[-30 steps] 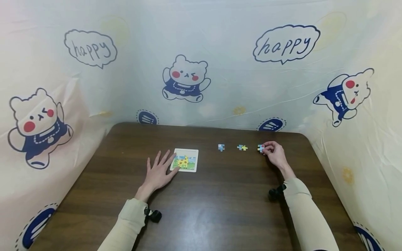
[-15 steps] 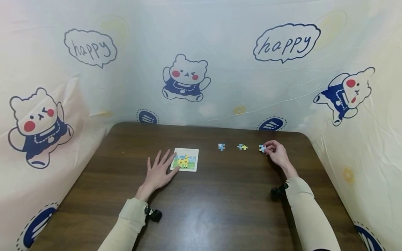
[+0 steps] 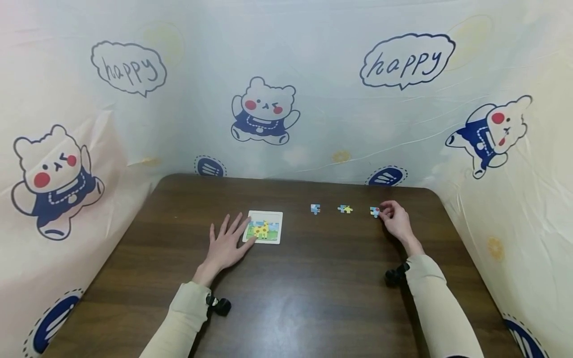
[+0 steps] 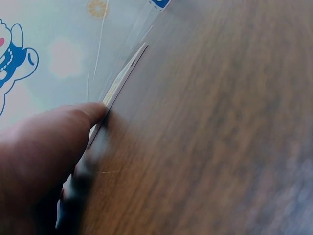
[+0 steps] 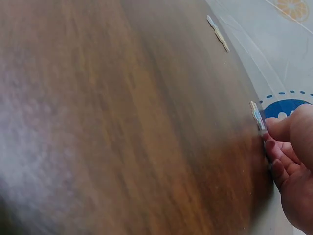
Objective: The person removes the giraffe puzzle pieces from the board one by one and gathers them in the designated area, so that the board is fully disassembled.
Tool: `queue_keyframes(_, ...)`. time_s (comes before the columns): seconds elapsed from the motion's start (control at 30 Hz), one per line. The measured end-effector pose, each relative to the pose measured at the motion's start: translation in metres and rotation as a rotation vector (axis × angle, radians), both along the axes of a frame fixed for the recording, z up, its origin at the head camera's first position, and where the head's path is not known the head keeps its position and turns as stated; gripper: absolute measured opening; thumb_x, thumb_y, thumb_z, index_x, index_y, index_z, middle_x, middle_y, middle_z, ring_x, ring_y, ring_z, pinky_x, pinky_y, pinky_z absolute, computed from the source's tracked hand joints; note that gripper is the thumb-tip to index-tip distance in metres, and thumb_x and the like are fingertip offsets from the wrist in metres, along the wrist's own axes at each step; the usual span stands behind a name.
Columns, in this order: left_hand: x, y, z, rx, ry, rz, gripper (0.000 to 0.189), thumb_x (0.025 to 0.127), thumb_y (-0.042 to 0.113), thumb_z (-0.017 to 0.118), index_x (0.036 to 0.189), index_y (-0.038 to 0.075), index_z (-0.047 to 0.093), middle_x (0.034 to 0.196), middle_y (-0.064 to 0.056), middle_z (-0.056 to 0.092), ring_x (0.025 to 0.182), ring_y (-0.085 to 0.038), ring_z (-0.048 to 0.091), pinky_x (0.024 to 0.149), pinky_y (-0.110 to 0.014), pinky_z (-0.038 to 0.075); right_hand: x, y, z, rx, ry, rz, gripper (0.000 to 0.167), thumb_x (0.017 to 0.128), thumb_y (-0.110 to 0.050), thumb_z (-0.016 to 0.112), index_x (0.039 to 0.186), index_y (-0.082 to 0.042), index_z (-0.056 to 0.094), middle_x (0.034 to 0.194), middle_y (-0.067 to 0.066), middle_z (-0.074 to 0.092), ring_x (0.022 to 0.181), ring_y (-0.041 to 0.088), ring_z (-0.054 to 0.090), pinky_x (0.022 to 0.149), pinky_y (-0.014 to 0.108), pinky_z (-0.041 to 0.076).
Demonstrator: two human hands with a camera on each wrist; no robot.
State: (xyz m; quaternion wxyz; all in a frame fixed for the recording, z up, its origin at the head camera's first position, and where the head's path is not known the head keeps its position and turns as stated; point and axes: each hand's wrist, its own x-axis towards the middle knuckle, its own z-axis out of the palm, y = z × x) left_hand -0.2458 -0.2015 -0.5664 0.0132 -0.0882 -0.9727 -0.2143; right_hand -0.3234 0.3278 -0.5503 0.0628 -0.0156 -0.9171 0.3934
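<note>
My left hand (image 3: 226, 247) lies with fingers spread, its thumb and index finger over the left side of a white-framed giraffe puzzle board (image 3: 278, 228). In the left wrist view, the thumb (image 4: 73, 127) presses on the board's edge (image 4: 128, 71). Over at the right, my right hand (image 3: 396, 221) pinches the right edge of a blue puzzle piece (image 3: 374, 212) with a red spot, which lies flat on the table. The right wrist view has the thumb at the end of this piece (image 5: 256, 114); the other fingers are curled beneath.
Two more puzzle pieces lie in a row to the left: a blue-and-yellow one (image 3: 345, 209) and a blue-and-white one (image 3: 315, 209). The brown wooden table (image 3: 304, 293) ends at a printed curtain (image 3: 327, 124) at the back and sides.
My right hand has shifted the rightmost puzzle piece slightly to the right. Its fingertips have drawn back so more of the piece shows. The left hand and puzzle board have stayed put.
</note>
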Motion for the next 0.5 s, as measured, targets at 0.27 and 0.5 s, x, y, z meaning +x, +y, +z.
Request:
queue_keyframes(0.27,0.0,-0.007,0.003,0.011,-0.008,-0.014,0.082,0.107,0.057,0.063,0.174,0.019,0.035,0.183,-0.019,0.026,0.171,-0.049,0.015,0.131,-0.081,0.003,0.003,-0.01,0.005,-0.028,0.047,-0.034,0.035,0.107,-0.008,0.068,0.138,0.007,0.063,0.106,0.023,0.068,0.087,0.016,0.057,0.073,0.017,0.043)
queue_keyframes(0.5,0.004,-0.022,0.006,-0.02,0.002,-0.033,0.075,0.108,0.054,0.063,0.17,0.016,0.043,0.181,-0.021,0.029,0.17,-0.047,0.022,0.134,-0.076,0.013,0.006,-0.053,0.017,-0.07,0.085,0.098,0.035,0.106,-0.007,0.071,0.136,0.008,0.065,0.103,0.023,0.07,0.088,0.02,0.061,0.076,0.018,0.046)
